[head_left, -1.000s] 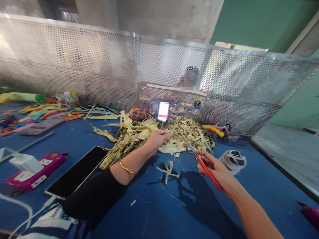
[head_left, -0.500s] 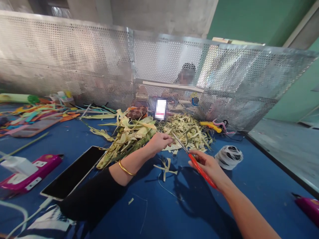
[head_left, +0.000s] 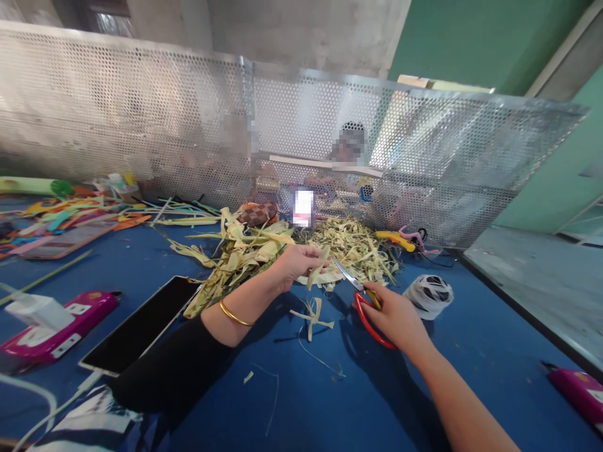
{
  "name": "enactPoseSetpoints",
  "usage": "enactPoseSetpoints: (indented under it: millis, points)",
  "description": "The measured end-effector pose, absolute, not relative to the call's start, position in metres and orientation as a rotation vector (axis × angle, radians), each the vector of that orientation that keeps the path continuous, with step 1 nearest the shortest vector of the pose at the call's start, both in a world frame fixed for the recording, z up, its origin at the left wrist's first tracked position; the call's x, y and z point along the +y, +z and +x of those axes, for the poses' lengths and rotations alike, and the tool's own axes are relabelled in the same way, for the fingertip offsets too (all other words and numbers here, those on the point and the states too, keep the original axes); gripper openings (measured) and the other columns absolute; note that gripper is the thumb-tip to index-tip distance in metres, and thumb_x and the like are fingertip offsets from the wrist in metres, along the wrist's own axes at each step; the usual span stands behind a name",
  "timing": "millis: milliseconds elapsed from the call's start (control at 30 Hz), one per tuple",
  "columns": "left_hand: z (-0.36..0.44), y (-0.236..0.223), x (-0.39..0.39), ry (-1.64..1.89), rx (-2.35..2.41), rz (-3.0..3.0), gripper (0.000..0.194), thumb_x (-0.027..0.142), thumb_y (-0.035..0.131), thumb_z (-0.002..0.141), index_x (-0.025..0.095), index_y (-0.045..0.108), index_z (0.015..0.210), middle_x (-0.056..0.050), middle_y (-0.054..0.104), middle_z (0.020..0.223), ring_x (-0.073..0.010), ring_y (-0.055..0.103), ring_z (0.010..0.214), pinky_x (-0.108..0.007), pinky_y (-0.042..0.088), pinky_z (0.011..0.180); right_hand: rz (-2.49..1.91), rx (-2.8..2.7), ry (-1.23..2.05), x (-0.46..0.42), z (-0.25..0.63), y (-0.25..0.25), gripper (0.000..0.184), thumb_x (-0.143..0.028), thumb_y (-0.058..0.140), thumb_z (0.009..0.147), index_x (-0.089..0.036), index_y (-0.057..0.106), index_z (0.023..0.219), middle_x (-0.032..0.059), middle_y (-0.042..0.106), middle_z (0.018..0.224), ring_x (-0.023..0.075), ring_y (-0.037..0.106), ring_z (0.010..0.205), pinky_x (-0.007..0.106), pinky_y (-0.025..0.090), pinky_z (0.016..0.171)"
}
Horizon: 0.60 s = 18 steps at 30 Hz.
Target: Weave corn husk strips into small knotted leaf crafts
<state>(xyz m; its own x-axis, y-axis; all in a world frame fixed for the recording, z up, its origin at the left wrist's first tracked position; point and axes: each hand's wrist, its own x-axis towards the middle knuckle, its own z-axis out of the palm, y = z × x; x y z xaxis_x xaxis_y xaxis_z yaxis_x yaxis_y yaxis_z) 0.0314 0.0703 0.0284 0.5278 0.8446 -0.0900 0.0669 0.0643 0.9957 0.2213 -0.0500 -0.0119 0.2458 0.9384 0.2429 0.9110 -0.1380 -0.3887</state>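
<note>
My left hand (head_left: 301,262) pinches a pale strip of dried husk (head_left: 318,270) in front of the heaps. Red-handled scissors (head_left: 347,274) are in my right hand (head_left: 396,314), their blades pointing up and left, close beside the strip. Below the strip, a small cross-shaped piece of tied husk (head_left: 313,319) lies on the blue table, with a thin thread trailing from it. A bundle of dried husks (head_left: 245,260) is behind my left forearm, and a pile of shredded husk (head_left: 360,245) sits behind the scissors.
On the left are a dark-screened phone (head_left: 141,326) with a cable, a magenta power strip (head_left: 61,326) and colourful strips (head_left: 61,213). To the right is a spool in white wrapping (head_left: 429,296). A perforated metal screen (head_left: 311,119) stands behind, with people beyond it.
My left hand has turned, and the husk strip now shows clearly in its fingers. The scissors have rotated in my right hand, so their handle loops face me.
</note>
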Motion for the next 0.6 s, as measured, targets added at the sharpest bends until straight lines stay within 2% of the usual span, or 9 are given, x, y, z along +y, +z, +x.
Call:
enactPoseSetpoints:
  millis: [67,133,200,300,400,500,600]
  points:
    - [0.029,0.033,0.068,0.730,0.803,1.354,0.012,0.015,0.065,0.068,0.018,0.070,0.079,-0.005,0.070,0.082,-0.0108,0.061,0.068,-0.021,0.045,0.059,-2.204,-1.785,-0.082,-0.048,0.225,-0.016,0.045,-0.035,0.054,0.080,-0.019,0.053,0.122,0.0112,0.069,0.100,0.0257,0.064,0.087,0.030,0.043,0.067]
    - [0.029,0.036,0.066,0.756,0.800,1.330,0.015,0.016,0.068,0.066,0.018,0.069,0.081,-0.005,0.071,0.082,-0.0109,0.062,0.069,-0.021,0.045,0.059,-2.275,-1.841,-0.134,-0.047,0.227,-0.020,0.047,-0.032,0.053,0.081,-0.015,0.049,0.124,0.0131,0.068,0.102,0.0255,0.065,0.088,0.029,0.043,0.067]
    - [0.031,0.038,0.063,0.773,0.825,1.323,0.015,0.016,0.069,0.065,0.016,0.067,0.079,-0.005,0.071,0.081,-0.0101,0.061,0.066,-0.021,0.044,0.056,-2.273,-1.897,-0.130,-0.047,0.228,-0.024,0.041,-0.030,0.053,0.081,-0.016,0.052,0.119,0.0127,0.067,0.102,0.0247,0.064,0.089,0.029,0.044,0.068]
    - [0.034,0.041,0.056,0.803,0.846,1.359,0.014,0.016,0.070,0.064,0.015,0.062,0.075,-0.004,0.070,0.077,-0.0094,0.059,0.062,-0.020,0.041,0.051,-2.126,-1.920,-0.104,-0.048,0.226,-0.021,0.026,-0.026,0.053,0.079,-0.017,0.063,0.101,0.0118,0.065,0.102,0.0245,0.061,0.092,0.031,0.044,0.074]
    - [0.036,0.045,0.047,0.828,0.811,1.433,0.014,0.017,0.070,0.064,0.015,0.060,0.073,-0.002,0.068,0.069,-0.0095,0.057,0.059,-0.020,0.040,0.049,-1.832,-1.626,0.112,-0.046,0.215,-0.003,0.027,-0.035,0.052,0.081,-0.017,0.066,0.095,0.0103,0.066,0.097,0.0222,0.061,0.086,0.032,0.045,0.076]
    - [0.038,0.048,0.037,0.832,0.772,1.497,0.011,0.015,0.068,0.065,0.015,0.060,0.073,0.000,0.065,0.063,-0.0084,0.054,0.055,-0.020,0.040,0.049,-1.492,-1.271,0.482,-0.037,0.194,0.024,0.036,-0.045,0.059,0.075,-0.018,0.067,0.097,0.0062,0.069,0.089,0.0202,0.060,0.080,0.030,0.046,0.068]
    - [0.038,0.049,0.033,0.832,0.772,1.519,0.011,0.015,0.067,0.065,0.016,0.060,0.073,0.002,0.062,0.059,-0.0078,0.051,0.052,-0.020,0.040,0.049,-1.366,-1.202,0.560,-0.026,0.176,0.044,0.028,-0.042,0.069,0.064,-0.017,0.067,0.077,0.0011,0.065,0.071,0.0159,0.055,0.066,0.027,0.042,0.061]
